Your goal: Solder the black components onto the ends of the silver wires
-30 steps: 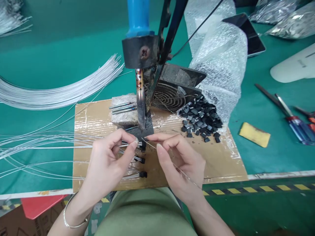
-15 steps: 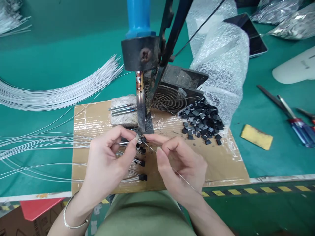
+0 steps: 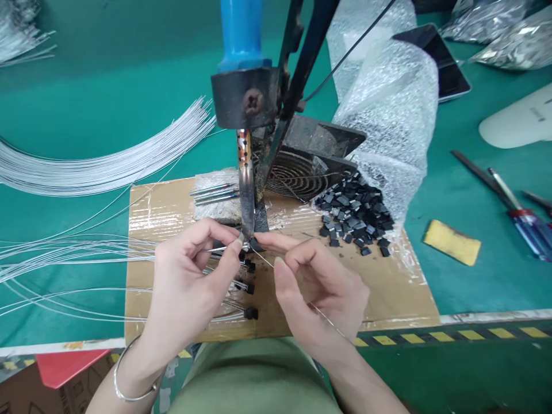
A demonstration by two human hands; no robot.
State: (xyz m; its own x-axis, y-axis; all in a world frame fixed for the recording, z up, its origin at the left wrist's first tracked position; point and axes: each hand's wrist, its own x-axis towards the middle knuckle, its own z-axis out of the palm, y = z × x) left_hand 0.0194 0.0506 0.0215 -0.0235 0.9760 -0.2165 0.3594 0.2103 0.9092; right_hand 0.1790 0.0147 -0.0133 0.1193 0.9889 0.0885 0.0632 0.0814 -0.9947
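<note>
My left hand (image 3: 190, 282) pinches thin silver wires with a small black component at their end, right under the tip of the upright soldering iron (image 3: 246, 195). My right hand (image 3: 317, 287) pinches a thin solder wire (image 3: 328, 322) and holds its end at the same spot below the iron tip. Both fingertips almost meet there. Below my left fingers, three wired black components (image 3: 248, 287) lie on the taped cardboard sheet (image 3: 388, 287).
A heap of small black components (image 3: 356, 215) lies right of the iron by bubble wrap (image 3: 388, 109). A fan grille (image 3: 297, 169) sits behind. Silver wire bundles (image 3: 86, 167) spread left. A yellow sponge (image 3: 451, 242), screwdrivers (image 3: 513, 207) and a tablet (image 3: 444, 63) lie right.
Both hands have edged slightly up toward the iron tip, bringing the component and the solder wire end against it. Otherwise the scene is the same.
</note>
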